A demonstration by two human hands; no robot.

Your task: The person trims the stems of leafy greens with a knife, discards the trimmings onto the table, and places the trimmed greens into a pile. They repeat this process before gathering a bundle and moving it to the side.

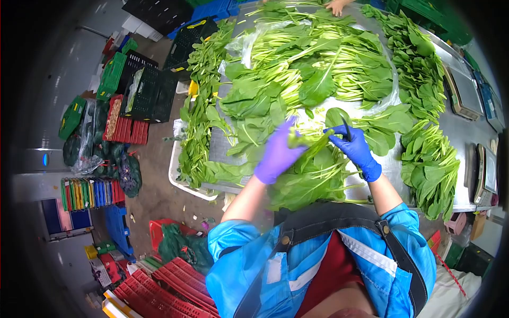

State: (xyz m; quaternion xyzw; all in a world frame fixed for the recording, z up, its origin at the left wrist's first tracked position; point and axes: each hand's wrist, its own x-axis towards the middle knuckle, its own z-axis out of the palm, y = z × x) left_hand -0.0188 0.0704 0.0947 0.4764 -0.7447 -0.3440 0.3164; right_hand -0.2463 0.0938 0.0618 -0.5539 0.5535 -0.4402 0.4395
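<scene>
Leafy greens with pale green stems cover the metal table in front of me. My left hand, in a purple-blue glove and blurred by motion, is closed round the stems of a few greens. Gloved in blue, my right hand holds a small dark knife, its blade pointing up and away, beside a leafy stalk. More leaves hang below and between both hands. Cut stem pieces lie just beyond them.
Another person's hand touches the greens at the far edge. Scales stand at the right. A white tub sits at the table's left side, with dark crates beyond and red crates at lower left.
</scene>
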